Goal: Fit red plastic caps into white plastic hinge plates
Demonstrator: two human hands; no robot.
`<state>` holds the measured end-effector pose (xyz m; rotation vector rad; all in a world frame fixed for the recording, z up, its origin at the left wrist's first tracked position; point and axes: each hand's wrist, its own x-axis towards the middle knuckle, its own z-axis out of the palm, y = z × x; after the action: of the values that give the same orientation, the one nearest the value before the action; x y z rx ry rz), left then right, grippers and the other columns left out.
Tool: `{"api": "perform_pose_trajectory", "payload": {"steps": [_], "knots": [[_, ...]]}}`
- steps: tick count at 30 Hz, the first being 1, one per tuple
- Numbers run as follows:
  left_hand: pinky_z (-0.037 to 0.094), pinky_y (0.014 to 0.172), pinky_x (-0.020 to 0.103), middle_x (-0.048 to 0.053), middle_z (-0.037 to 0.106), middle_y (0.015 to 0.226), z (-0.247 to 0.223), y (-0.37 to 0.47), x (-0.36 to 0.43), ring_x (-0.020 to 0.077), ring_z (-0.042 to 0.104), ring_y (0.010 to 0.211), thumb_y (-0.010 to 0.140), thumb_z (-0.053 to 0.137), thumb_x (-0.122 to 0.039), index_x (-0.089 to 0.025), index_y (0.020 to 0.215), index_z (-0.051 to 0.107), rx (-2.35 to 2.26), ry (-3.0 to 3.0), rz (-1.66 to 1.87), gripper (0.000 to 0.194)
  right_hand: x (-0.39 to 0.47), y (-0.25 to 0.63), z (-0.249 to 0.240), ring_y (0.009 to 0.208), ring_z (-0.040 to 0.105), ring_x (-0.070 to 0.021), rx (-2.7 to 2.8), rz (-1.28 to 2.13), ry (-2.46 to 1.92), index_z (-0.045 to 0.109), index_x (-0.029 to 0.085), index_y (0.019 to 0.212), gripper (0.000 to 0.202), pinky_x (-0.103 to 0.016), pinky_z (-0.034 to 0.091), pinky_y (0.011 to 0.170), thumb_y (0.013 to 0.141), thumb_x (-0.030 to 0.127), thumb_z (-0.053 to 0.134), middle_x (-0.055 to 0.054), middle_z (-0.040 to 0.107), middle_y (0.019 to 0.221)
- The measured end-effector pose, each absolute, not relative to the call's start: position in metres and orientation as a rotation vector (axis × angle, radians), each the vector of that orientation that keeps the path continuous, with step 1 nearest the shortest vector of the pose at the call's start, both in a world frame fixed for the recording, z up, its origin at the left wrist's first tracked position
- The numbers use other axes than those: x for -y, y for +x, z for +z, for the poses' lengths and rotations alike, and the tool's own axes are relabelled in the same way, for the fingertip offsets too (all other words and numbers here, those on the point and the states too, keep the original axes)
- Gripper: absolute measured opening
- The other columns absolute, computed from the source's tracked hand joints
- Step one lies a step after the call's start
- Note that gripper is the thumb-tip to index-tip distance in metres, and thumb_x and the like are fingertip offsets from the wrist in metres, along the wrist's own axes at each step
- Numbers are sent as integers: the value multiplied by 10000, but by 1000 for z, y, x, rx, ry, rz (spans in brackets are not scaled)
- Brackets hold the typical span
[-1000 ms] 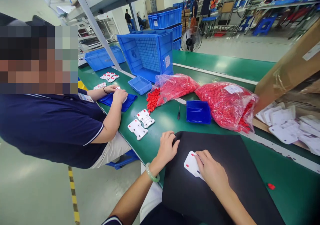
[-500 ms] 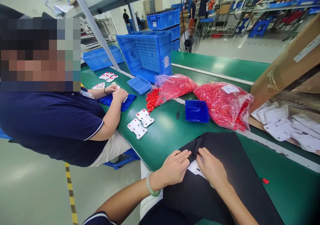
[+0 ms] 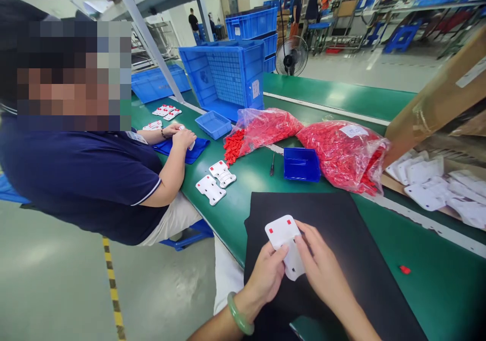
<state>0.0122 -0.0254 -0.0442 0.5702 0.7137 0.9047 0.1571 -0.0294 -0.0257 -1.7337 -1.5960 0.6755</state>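
A white plastic plate with small red inserts point(image 3: 284, 240) is held over the black mat point(image 3: 341, 250) by both my hands. My left hand point(image 3: 268, 275) grips its lower left edge, a green bangle on the wrist. My right hand point(image 3: 322, 272) pinches its right side. Two bags of red plastic pieces point(image 3: 337, 154) lie beyond the mat, with a small dark blue tray point(image 3: 301, 164) between them. Two more white plates point(image 3: 216, 181) lie on the green table to the left.
A co-worker in a navy shirt point(image 3: 94, 179) sits at left, hands on a blue cloth point(image 3: 182, 148). Blue crates point(image 3: 224, 78) stand behind. A cardboard box of white plates point(image 3: 436, 184) is at right. A screwdriver point(image 3: 272, 164) and a stray red piece point(image 3: 404, 269) lie on the table.
The black mat's folded corner has been laid flat. Both my hands have drawn back toward me and now lift the white plate, its red inserts showing.
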Motion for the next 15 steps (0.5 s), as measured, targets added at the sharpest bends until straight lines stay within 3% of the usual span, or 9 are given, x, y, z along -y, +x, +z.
{"api": "perform_pose_trajectory", "payload": {"steps": [3,5,7,10,15], "knots": [[500,866,474,195,658,1164,-38,8,16,318,660,979,807,676,-346,-94,1145,614,-693,430,857,426,18,206,-44,1159,526,-297,1520,179,-1930,511,171,1254,454,-467,400,1001,912,439,381,-151,564,1250],[533,751,442,204,667,1139,-34,3,9,289,685,848,795,686,-345,-93,1141,610,-738,437,831,435,9,246,-65,1195,475,-393,1411,-56,-2129,482,80,1281,583,-585,362,978,884,493,380,-242,534,1243],[530,661,370,205,685,1089,-33,2,5,231,674,738,793,687,-346,-86,1124,612,-795,465,822,428,2,274,-85,1214,433,-449,1365,-116,-2200,542,38,1178,602,-649,335,950,869,525,370,-301,510,1225],[508,621,301,184,708,1001,-40,8,1,180,639,711,785,692,-335,-70,1036,634,-866,484,812,370,2,278,-91,1261,413,-405,1427,-93,-2155,598,110,969,488,-600,328,999,872,523,356,-275,513,1244],[519,655,334,111,706,836,-62,23,-3,197,661,677,715,714,-279,-82,923,628,-859,439,729,299,16,213,-56,1242,478,-290,1597,176,-1889,511,234,801,248,-440,427,969,873,470,487,-124,458,1413]]}}
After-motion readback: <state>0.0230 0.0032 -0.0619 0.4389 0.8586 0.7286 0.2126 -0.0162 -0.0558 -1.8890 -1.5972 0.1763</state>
